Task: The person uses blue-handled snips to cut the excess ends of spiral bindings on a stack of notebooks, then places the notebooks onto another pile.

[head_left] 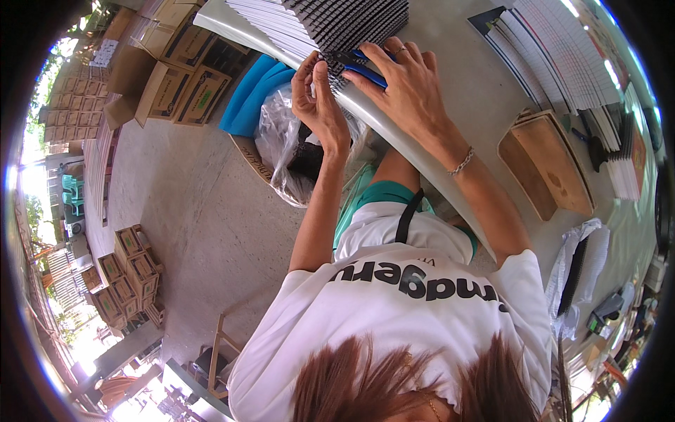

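At the table edge in front of me stands a stack of books with black coil bindings [358,24], their page edges facing left. My right hand [411,88] is closed around blue-handled pliers [367,74], whose dark jaws reach the near corner of the stack. Close to those jaws, my left hand [322,105] has thumb and fingers pinched together at the same corner. A bit of dark coil seems to show by its fingertips, but what it holds is too small to make out.
Below the table edge [422,144] at left is a carton [254,156] with a clear plastic bag [278,133] and blue sheet [256,95]. On the table at right are a wooden holder [552,165] and fanned printed stacks [555,53]. Cardboard boxes [200,95] stand at far left.
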Demonstrator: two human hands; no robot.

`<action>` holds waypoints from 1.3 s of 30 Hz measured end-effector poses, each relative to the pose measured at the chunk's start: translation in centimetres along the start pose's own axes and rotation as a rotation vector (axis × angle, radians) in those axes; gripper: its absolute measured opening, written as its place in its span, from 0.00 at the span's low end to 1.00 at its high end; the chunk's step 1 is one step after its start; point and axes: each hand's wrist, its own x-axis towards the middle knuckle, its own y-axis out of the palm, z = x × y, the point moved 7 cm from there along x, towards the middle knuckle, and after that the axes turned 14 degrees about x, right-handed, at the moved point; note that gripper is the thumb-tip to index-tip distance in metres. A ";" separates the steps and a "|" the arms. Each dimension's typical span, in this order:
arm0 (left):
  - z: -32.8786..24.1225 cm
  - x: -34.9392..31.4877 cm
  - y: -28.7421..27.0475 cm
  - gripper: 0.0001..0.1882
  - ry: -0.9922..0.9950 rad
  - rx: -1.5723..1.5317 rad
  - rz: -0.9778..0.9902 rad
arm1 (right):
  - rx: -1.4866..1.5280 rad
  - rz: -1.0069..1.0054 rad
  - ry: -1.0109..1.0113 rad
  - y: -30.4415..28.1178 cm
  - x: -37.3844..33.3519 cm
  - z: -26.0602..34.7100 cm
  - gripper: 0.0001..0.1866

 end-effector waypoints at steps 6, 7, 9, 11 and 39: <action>-0.1 -0.1 0.0 0.19 -0.014 0.003 0.003 | 0.079 0.205 0.208 0.8 0.4 -0.7 0.22; -0.2 -0.1 0.0 0.19 -0.014 0.002 0.004 | 0.079 0.205 0.208 0.6 0.4 -0.7 0.22; -0.5 -0.2 0.1 0.19 -0.038 -0.017 0.034 | 0.087 0.215 0.244 0.3 0.2 -1.0 0.21; -0.4 -0.3 0.4 0.19 -0.034 -0.054 0.002 | 0.073 0.158 0.208 -0.2 -0.1 -1.4 0.22; 0.0 -0.6 0.5 0.23 -0.043 0.088 0.012 | -0.051 0.045 0.058 0.3 -1.5 -0.9 0.23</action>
